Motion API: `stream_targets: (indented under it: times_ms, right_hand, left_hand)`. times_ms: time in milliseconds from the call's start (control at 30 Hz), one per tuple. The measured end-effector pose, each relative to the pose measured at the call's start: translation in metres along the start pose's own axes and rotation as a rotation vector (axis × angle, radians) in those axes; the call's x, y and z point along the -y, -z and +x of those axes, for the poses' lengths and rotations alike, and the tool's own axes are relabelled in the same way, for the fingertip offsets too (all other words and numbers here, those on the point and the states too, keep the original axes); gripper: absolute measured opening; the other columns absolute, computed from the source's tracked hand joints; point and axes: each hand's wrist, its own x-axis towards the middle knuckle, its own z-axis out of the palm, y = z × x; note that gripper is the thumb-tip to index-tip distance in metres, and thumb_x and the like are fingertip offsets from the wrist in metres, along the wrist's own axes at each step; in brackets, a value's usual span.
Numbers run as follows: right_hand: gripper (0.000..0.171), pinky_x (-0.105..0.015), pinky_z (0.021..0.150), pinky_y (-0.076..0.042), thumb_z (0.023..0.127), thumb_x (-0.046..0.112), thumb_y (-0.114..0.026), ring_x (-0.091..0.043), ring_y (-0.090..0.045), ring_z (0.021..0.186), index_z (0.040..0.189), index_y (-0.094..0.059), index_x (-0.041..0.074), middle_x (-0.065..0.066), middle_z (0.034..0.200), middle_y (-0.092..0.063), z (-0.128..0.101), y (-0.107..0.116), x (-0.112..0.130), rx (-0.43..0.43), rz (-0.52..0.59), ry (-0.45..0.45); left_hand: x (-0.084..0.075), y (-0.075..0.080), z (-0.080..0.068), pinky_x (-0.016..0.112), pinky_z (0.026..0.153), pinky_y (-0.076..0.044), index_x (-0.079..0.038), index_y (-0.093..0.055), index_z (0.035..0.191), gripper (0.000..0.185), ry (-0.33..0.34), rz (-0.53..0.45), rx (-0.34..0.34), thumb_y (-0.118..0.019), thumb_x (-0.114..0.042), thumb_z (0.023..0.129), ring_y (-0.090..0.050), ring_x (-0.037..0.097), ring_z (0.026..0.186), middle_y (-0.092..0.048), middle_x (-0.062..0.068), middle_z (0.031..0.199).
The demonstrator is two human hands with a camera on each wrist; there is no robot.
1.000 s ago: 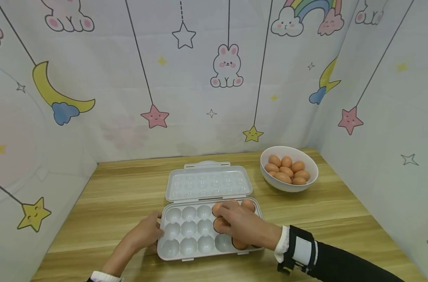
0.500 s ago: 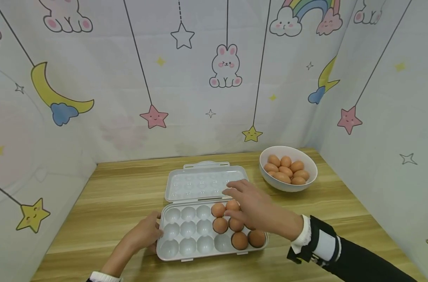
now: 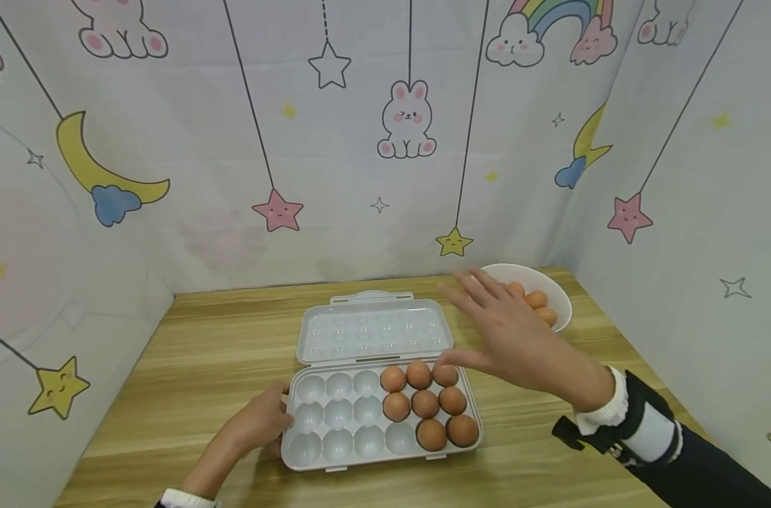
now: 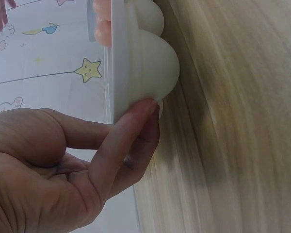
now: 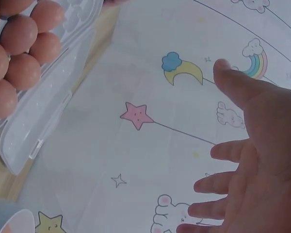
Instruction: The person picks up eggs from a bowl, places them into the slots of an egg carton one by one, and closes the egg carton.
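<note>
Right hand (image 3: 518, 339) is hovering spread open, holding nothing, between egg tray (image 3: 334, 434) and bowl (image 3: 559, 300). Left hand (image 3: 258, 423) is gripping the tray's left edge. No legible writing is showing.

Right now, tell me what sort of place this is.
Probably a staged tabletop booth, not a real kitchen: a wooden table is walled on three sides by a cartoon backdrop of bunnies, stars and moons. On it stand only an egg tray and a bowl of eggs.
</note>
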Motion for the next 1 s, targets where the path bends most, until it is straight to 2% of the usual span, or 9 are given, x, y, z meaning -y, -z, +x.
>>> stream_targets:
  times_ms: [167,300,533,733,1000]
  right_hand:
    - [0.096,-0.056,0.106,-0.023,0.074,0.074,-0.050,-0.031,-0.011,0.139,0.149,-0.021,0.020,-0.007,0.154,-0.013,-0.003,0.006,-0.016,-0.004,-0.037,-0.034]
    - [0.100,-0.060,0.105,-0.021,0.073,0.071,-0.056,-0.033,-0.009,0.139,0.150,-0.018,0.020,-0.010,0.153,-0.013,-0.005,0.007,-0.031,-0.018,-0.038,-0.064]
    - [0.105,-0.062,0.106,-0.017,0.072,0.067,-0.062,-0.031,-0.003,0.140,0.150,-0.012,0.018,-0.012,0.153,-0.012,-0.008,0.006,-0.055,0.027,-0.003,-0.146]
    - [0.101,-0.062,0.104,-0.019,0.076,0.071,-0.052,-0.033,-0.006,0.139,0.150,-0.010,0.017,-0.014,0.153,-0.013,-0.008,0.002,-0.074,0.080,-0.028,-0.194]
    - [0.097,-0.069,0.100,-0.016,0.078,0.071,-0.048,-0.039,-0.009,0.137,0.150,-0.014,0.016,-0.016,0.152,-0.016,-0.006,-0.012,-0.096,0.135,0.000,-0.279]
  left_hand:
    - [0.000,0.000,0.000,0.037,0.047,-0.056,0.015,-0.033,0.126,0.046,0.003,0.003,-0.001,-0.049,0.013,0.083,-0.060,0.025,0.064,-0.053,0.020,0.086]
    - [0.000,0.001,0.000,0.037,0.047,-0.056,0.015,-0.032,0.126,0.047,0.010,0.005,0.000,-0.049,0.013,0.083,-0.060,0.025,0.064,-0.053,0.020,0.087]
    - [0.000,0.002,0.000,0.036,0.047,-0.056,0.015,-0.032,0.126,0.046,0.016,0.015,0.006,-0.049,0.013,0.084,-0.061,0.025,0.064,-0.052,0.020,0.087]
    - [0.000,0.002,0.000,0.037,0.047,-0.056,0.015,-0.032,0.126,0.046,0.016,0.009,0.007,-0.049,0.013,0.083,-0.061,0.025,0.064,-0.053,0.021,0.087]
    - [0.001,0.001,0.001,0.037,0.047,-0.056,0.015,-0.032,0.126,0.046,0.012,0.000,0.011,-0.048,0.014,0.083,-0.061,0.025,0.064,-0.053,0.021,0.087]
